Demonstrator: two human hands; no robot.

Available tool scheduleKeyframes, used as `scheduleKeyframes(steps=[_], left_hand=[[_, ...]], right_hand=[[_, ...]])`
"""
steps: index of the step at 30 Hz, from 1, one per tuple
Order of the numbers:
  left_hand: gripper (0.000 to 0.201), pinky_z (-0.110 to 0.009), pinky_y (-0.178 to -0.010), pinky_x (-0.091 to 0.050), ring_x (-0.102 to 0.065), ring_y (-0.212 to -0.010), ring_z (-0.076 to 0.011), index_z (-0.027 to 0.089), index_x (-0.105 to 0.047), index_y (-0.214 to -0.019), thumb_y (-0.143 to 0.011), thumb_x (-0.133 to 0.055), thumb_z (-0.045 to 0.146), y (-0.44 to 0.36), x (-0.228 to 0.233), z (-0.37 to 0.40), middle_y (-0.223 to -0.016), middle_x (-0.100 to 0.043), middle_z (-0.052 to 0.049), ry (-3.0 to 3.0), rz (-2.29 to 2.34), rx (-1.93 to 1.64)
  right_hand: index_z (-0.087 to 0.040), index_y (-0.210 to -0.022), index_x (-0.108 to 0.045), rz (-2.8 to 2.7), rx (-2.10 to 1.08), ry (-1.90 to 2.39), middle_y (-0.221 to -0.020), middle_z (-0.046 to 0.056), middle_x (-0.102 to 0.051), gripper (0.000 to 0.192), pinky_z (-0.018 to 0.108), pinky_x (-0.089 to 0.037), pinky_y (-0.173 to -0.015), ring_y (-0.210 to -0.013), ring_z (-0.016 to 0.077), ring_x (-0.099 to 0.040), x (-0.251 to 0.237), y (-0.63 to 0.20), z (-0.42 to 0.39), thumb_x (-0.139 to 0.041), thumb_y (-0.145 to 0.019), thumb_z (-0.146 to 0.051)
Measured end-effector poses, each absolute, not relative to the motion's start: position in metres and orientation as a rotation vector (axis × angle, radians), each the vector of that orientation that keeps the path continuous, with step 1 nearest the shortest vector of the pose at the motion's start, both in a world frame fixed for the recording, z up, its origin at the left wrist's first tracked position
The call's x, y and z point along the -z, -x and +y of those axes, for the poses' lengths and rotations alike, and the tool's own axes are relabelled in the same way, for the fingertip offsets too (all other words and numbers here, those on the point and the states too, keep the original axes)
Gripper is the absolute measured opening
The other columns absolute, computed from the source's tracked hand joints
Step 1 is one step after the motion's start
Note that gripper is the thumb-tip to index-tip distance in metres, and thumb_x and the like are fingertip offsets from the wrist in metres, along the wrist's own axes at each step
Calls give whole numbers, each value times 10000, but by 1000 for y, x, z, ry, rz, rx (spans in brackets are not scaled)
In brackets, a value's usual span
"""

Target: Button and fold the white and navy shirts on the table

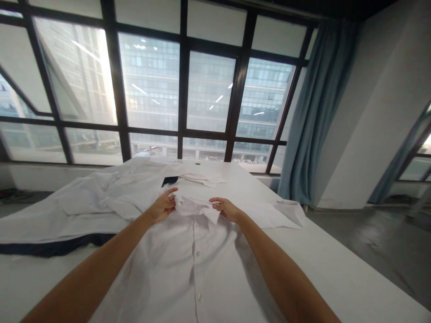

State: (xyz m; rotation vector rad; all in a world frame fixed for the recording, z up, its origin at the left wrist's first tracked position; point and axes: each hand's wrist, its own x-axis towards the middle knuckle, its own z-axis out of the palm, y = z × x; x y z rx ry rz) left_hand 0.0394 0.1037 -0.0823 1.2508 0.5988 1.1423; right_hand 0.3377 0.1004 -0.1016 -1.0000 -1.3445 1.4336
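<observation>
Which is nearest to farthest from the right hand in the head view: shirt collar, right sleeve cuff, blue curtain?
From the right hand:
1. shirt collar, pinched in its fingers, just to its left.
2. right sleeve cuff, lying flat on the table to its right.
3. blue curtain, hanging beyond the table at the window's right edge.

Setting: an upper-floor room in an office or commercial building. Indicators: a wall of large dark-framed windows [182, 89] facing glass office towers [208, 89]; a blue curtain [310, 112]; plain white walls [373, 112]; grey floor [370, 242]; a long white work table [336, 269] spread with white garments [101, 197]
</observation>
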Motion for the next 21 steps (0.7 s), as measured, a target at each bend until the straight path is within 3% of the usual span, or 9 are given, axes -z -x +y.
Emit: scheduleKeyframes(steps=[4, 9, 15, 21], left_hand=[[694, -218, -689, -475, -569, -693, -96, 232, -554, -1180, -533, -700, 29, -37, 82, 102, -747, -569, 49, -1256, 540, -1109], [710, -165, -570, -411, -484, -565, -52, 200, -609, -1157, -482, -663, -13, -37, 81, 101, -655, -505, 74, -1279, 528, -1077], [848, -180, -552, -401, -507, -603, -80, 235, -511, -1296, -485, -626, 18, -31, 82, 102, -718, -561, 50, -1408, 564, -937], [848, -207, -603, -423, -563, -670, -107, 178, -481, -1324, -509, -686, 60, -26, 92, 111, -782, -623, 10, -1611, 606, -793]], right_hand=[[-165, -925, -652, -1314, -1536, 881, -763, 3, -644, 427, 263, -451, -706, -694, 130, -585, 88, -340, 90, -819, -553, -293], [-166, -959, -646, -1323, -1622, 773, -791, 4, -647, 391, 256, -460, -709, -686, 116, -586, 83, -338, 87, -789, -606, -252], [-186, -1058, -603, -1383, -1622, 749, -713, -26, -630, 485, 239, -455, -646, -617, 108, -573, 80, -344, 85, -742, -594, -153], [-214, -991, -565, -1427, -1519, 782, -753, -29, -650, 436, 207, -441, -586, -610, 110, -590, 82, -346, 89, -674, -586, -95]])
